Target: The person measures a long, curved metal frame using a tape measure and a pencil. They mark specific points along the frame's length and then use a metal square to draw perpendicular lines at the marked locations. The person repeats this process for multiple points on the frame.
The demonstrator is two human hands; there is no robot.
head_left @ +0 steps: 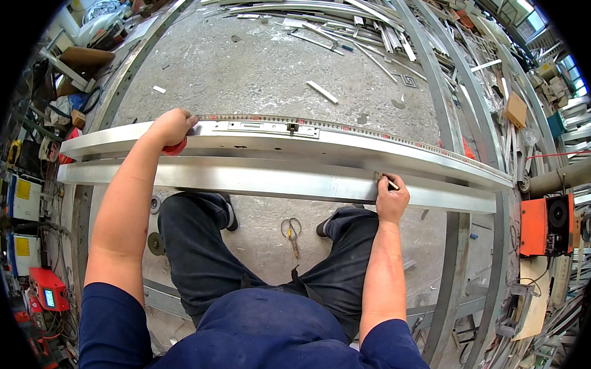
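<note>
Dark blue sleeves and trousers filled the near edge, with both forearms reaching far toward a long metal beam (276, 177) that lay crosswise from left to right above the concrete floor (248, 70). That beam was silvery, smooth and shiny, with two broad flat faces stepped one behind the other; its edges bent with the lens. Along its far edge ran a tape measure blade (351, 129), stretched rightward. Left hand (171, 126) rested curled on the far left part of the beam, clamped over a red tape case (174, 147) that peeked out beneath it. Right hand (392, 198) was closed around a small pencil-like marker (389, 181), its tip touching the near face of the beam, right of middle. Scissors (291, 232) lay on the floor between the person's shoes. More metal strips (329, 21) were heaped at the far side
</note>
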